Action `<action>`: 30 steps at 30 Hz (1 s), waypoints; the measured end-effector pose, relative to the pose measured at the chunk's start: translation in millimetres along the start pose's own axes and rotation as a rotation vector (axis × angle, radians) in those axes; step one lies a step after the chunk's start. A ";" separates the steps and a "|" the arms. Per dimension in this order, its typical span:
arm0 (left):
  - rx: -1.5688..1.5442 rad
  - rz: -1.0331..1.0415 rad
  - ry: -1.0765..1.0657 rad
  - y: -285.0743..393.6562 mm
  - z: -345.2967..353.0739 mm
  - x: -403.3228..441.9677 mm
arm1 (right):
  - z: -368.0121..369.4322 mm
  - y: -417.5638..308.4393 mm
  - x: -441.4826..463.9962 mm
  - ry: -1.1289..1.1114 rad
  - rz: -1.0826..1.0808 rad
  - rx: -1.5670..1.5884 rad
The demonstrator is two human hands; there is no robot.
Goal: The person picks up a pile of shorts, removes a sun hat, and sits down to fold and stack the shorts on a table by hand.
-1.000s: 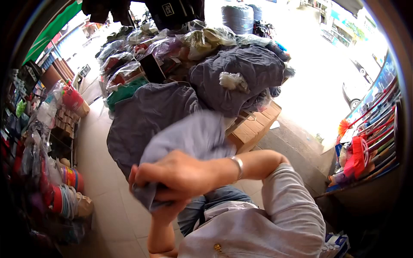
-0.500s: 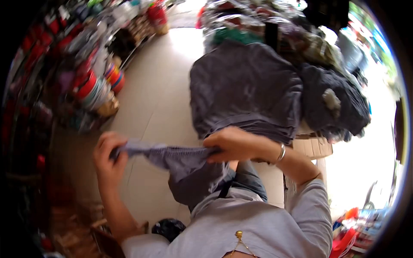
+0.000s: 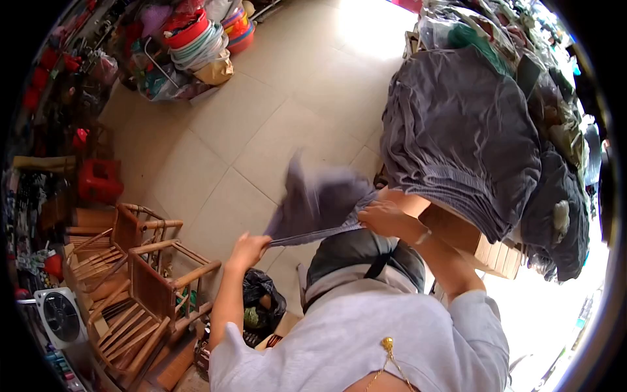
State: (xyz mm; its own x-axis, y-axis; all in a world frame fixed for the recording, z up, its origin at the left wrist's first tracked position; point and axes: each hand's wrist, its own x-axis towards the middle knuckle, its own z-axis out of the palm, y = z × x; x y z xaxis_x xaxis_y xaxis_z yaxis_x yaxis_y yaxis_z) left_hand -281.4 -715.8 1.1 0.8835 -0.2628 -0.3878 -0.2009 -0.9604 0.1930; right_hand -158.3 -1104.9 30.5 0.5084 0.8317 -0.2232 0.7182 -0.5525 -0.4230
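A grey-purple garment [image 3: 320,199] is stretched by its elastic waistband between my two hands, its loose cloth blurred beyond the band. My left hand [image 3: 248,251] is closed on the left end of the band. Closed on the other end is my right hand [image 3: 386,219], with a silver bracelet at the wrist. To the right of it lies a stack of similar grey garments [image 3: 464,124], their gathered waistbands facing me. Another grey heap [image 3: 555,202] with a small whitish bundle on it sits further right.
Bamboo chairs [image 3: 153,281] stand at the lower left, beside a black plastic bag [image 3: 261,300]. A red stool [image 3: 100,181] and a fan [image 3: 60,317] are at the far left. Basins and coiled hose [image 3: 199,49] sit upper left. A cardboard box [image 3: 457,228] is under the stack.
The view has swung left and down, bringing the chairs into sight. My hands, close together at first, have moved apart, and the waistband is now stretched between them.
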 end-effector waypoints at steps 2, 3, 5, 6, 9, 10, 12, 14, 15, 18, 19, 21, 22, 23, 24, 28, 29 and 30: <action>-0.281 -0.107 0.405 -7.7 -17.5 -8.0 | -38.3 11.6 24.9 0.077 -0.053 -0.059; -0.102 -0.199 0.427 -10.2 -49.2 -13.2 | -43.3 -0.2 24.0 0.131 -0.099 -0.073; -0.281 -0.364 0.684 -8.2 -105.1 -15.3 | -90.9 -22.8 37.8 0.274 -0.040 0.271; -0.119 -0.378 0.796 4.1 -148.5 -21.2 | -119.5 -39.2 40.9 0.444 -0.047 0.144; 0.164 -0.155 1.296 3.0 -208.4 -53.3 | -187.2 -71.2 40.5 0.969 -0.200 -0.052; 0.144 -0.079 1.530 14.1 -214.2 -53.1 | -203.0 -82.9 32.1 1.083 -0.224 -0.145; 0.151 0.050 1.839 25.5 -198.4 -49.5 | -182.9 -85.3 32.2 1.344 -0.321 -0.118; 0.018 -0.024 1.408 14.2 -112.3 -24.1 | -119.4 -68.3 33.8 1.023 -0.427 -0.152; -0.149 -0.088 0.894 11.8 -73.1 -2.6 | -87.1 -63.7 46.7 0.646 -0.353 -0.411; -0.375 -0.361 -0.088 5.6 -29.9 -8.3 | -9.8 -20.9 35.4 -0.218 0.131 0.089; -0.364 -0.345 -0.078 -14.4 -38.4 -0.8 | -30.1 -11.9 41.7 -0.201 0.142 0.084; 0.100 -0.571 0.363 -40.9 -44.2 -37.7 | -57.6 -22.2 36.7 0.202 -0.004 0.030; -0.142 -0.543 0.470 -24.0 -84.9 -39.0 | -84.7 -39.8 37.8 0.286 0.031 0.128; -0.376 -0.502 0.591 -6.1 -141.2 -38.9 | -116.1 -55.8 43.6 0.385 0.062 0.218; -0.155 -0.398 0.809 1.9 -168.3 -46.8 | -132.1 -65.7 45.8 0.670 -0.065 0.117; 0.050 -0.009 1.587 1.4 -178.3 -49.7 | -143.1 -77.3 30.6 1.154 -0.323 -0.101; 0.092 0.037 1.544 -8.5 -159.2 -48.6 | -131.5 -76.7 26.9 1.181 -0.393 -0.140; 0.105 0.026 1.303 -15.5 -142.6 -45.2 | -118.9 -78.2 26.0 0.896 -0.363 -0.089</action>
State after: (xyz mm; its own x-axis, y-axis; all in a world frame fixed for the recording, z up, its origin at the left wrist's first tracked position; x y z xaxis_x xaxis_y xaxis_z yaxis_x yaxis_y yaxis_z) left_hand -257.9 -675.8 144.2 0.6251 -0.0559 0.7785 -0.2038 -0.9745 0.0936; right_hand -144.8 -1046.5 162.2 0.3957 0.6224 0.6753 0.9173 -0.3034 -0.2578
